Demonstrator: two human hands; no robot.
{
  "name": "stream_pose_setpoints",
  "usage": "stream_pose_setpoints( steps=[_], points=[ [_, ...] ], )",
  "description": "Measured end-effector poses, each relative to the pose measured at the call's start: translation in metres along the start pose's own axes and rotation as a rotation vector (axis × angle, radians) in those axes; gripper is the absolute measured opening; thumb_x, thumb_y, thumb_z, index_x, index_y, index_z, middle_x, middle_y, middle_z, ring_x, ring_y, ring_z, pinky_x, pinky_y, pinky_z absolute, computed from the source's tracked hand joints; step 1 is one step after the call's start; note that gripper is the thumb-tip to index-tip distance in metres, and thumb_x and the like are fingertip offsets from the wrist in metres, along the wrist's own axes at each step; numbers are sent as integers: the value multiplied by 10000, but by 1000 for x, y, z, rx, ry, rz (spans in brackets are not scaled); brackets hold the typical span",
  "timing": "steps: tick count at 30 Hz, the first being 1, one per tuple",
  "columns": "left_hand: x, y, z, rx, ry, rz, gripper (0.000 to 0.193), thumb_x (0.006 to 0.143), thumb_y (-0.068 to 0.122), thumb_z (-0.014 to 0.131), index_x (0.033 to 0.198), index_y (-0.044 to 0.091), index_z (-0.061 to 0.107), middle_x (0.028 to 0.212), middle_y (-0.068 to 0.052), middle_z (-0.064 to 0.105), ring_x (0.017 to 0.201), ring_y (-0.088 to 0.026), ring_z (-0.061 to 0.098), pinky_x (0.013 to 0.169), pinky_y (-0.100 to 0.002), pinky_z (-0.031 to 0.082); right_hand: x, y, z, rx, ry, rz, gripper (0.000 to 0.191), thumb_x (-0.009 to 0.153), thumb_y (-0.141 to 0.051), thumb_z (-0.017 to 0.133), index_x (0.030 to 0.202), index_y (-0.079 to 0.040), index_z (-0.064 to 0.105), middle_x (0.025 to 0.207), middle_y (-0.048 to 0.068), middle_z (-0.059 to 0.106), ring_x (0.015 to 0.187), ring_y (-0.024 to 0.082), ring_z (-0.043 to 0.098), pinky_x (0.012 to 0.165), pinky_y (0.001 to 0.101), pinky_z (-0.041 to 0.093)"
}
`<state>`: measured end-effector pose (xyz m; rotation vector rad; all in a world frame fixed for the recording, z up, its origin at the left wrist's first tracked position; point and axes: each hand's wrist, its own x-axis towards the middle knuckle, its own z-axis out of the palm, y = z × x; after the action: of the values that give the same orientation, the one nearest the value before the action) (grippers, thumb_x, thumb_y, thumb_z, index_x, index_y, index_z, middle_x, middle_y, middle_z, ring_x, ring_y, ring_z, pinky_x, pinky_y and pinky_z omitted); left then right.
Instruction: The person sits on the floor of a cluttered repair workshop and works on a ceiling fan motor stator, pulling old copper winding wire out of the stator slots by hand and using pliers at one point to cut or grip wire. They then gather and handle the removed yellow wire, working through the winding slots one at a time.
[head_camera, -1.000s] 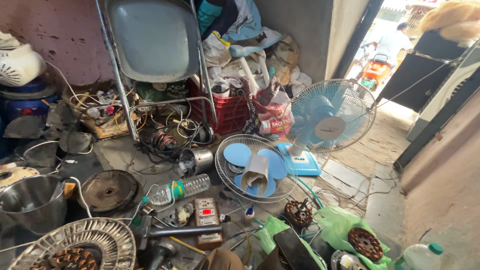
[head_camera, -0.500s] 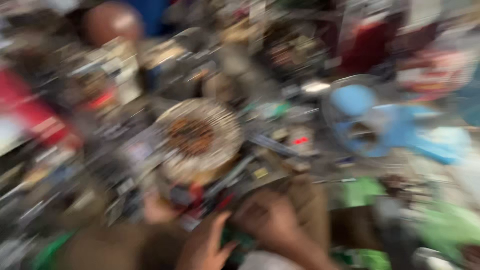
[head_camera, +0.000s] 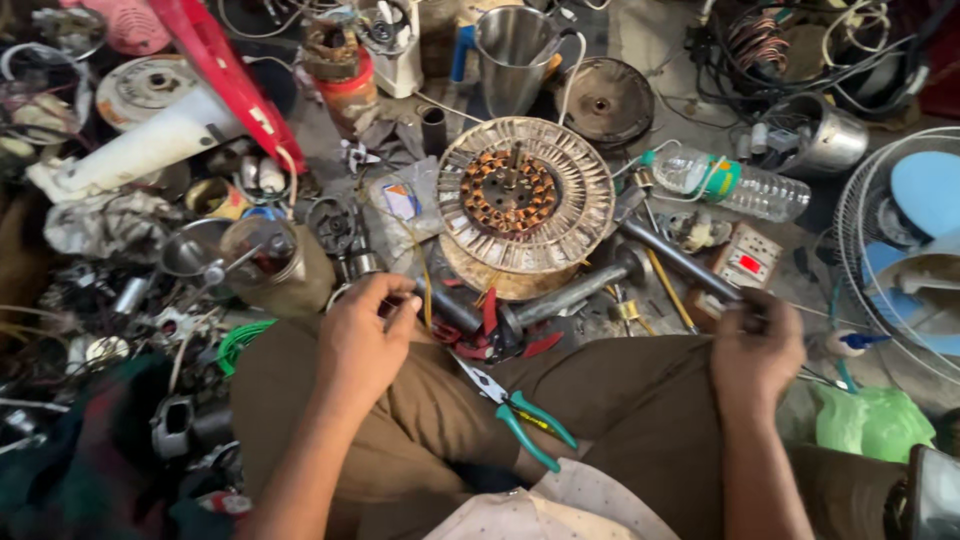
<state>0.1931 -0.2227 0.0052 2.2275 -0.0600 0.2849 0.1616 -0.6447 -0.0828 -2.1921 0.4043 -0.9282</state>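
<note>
I sit on the floor with my brown-trousered legs crossed. My left hand (head_camera: 365, 340) rests on my left knee. Its fingers are curled beside a thin yellow wire (head_camera: 425, 290), and what they hold is hidden. My right hand (head_camera: 755, 350) lies on my right knee, fingers closed over the near end of a grey metal rod (head_camera: 675, 258). Green-handled pliers (head_camera: 525, 410) lie on my lap between the hands. In front of my knees stands a round motor stator (head_camera: 525, 195) with copper windings. A hammer (head_camera: 575, 292) and a red-handled tool (head_camera: 490, 325) lie below the stator.
Clutter rings me: a glass jar (head_camera: 280, 265) at left, a steel jug (head_camera: 515, 45) behind, a plastic bottle (head_camera: 730, 185), a switch board (head_camera: 750, 262). A fan guard with blue blades (head_camera: 905, 230) is at right. A green bag (head_camera: 870, 420) lies by my right knee.
The view swung down from the fan and folding chair across the room to my lap. Both hands have come into sight and now rest on my knees.
</note>
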Motion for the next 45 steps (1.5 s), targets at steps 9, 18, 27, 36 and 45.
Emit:
stream_pose_setpoints(
  steps=[9,18,27,36,45],
  points=[
    [28,-18,37,292,-176,-101,181,879,243,750,1021,134,718,917,-142,753,838,-350,716,744,-464,552,3,-34,3,-334,-291,-59,183,910,-209,703,1064,-135,767,975,129,744,821,313,706,758,431,555],
    [25,-41,80,430,-314,-20,159,831,249,776,936,143,722,913,-108,746,1029,-369,643,804,-483,554,-22,-96,124,-680,-1069,141,408,870,-428,720,1155,-138,763,1189,163,723,1102,342,703,941,470,566],
    [31,-33,78,250,-155,113,200,817,171,754,999,120,690,990,-95,725,925,-348,671,819,-472,530,-21,-126,161,-760,-1010,576,795,678,-569,895,1286,-100,688,1367,115,654,1249,277,653,1014,425,554],
    [81,12,118,202,80,254,197,836,232,769,972,111,694,991,-125,628,974,-355,608,830,-486,473,-28,-101,146,-506,-849,384,404,806,-322,796,1148,-108,763,1137,147,773,1076,309,721,937,415,562],
    [96,9,149,234,201,286,162,819,252,774,958,181,732,1021,-66,612,1024,-313,568,880,-520,404,13,-99,111,621,-497,612,203,917,-53,692,1114,-6,682,854,65,698,707,116,638,612,263,509]
  ],
)
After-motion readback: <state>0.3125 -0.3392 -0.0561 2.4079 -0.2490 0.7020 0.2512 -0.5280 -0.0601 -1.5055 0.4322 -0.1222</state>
